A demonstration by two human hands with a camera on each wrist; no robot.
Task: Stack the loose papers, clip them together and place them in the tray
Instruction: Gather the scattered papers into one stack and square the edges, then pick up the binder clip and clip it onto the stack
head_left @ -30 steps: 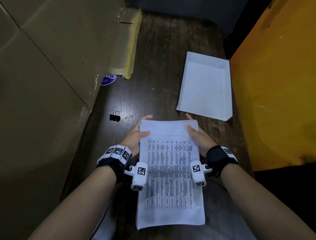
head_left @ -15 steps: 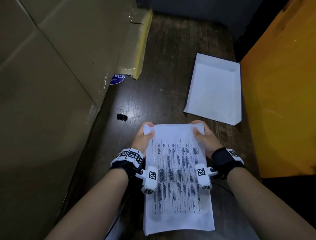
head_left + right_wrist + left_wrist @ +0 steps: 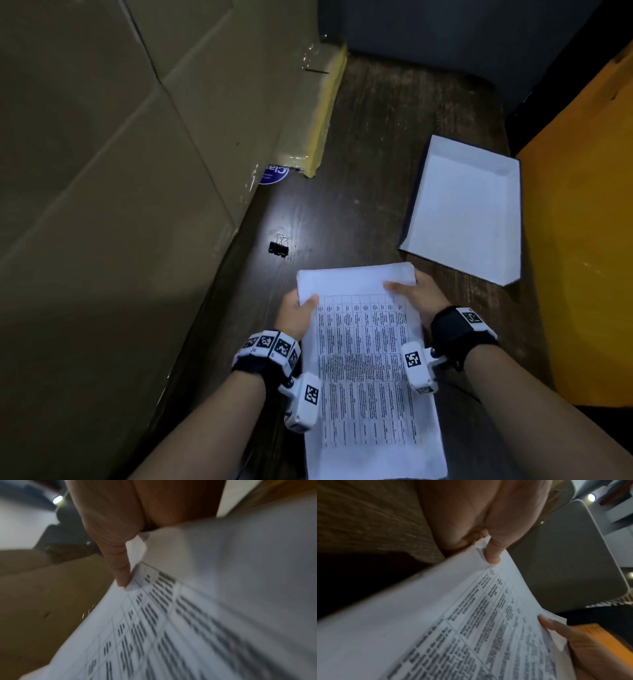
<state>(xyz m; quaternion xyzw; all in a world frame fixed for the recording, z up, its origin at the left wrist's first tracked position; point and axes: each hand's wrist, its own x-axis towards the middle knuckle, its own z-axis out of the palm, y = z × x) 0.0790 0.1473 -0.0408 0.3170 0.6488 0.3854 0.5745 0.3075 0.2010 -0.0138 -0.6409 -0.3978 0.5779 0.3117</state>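
Right now the stack of papers (image 3: pixel 366 359) is in both my hands, the top sheet printed with a table of small text, its far end lifted toward me while the near end runs down past my wrists. My left hand (image 3: pixel 295 313) pinches the left edge near the top corner, thumb (image 3: pixel 493 553) pressed on the printed face and the other fingers tucked behind the sheets. My right hand (image 3: pixel 419 296) clamps the opposite edge the same way, thumb (image 3: pixel 121 573) lying across the top sheet just above the grid; in the left wrist view the sheets at that corner are fanned slightly apart. Both wrist views are blurred. Just beyond the stack and to the left, two black binder clips (image 3: pixel 278 246) lie side by side on the dark wooden table (image 3: pixel 359 164), apart from the papers. Ahead to the right sits the white tray (image 3: pixel 462 212), close to the papers' far right corner but not touching them. Large cardboard boxes (image 3: pixel 120 171) stand along the left side of the table, and an orange panel (image 3: pixel 582 240) stands along the right, just beside the tray.
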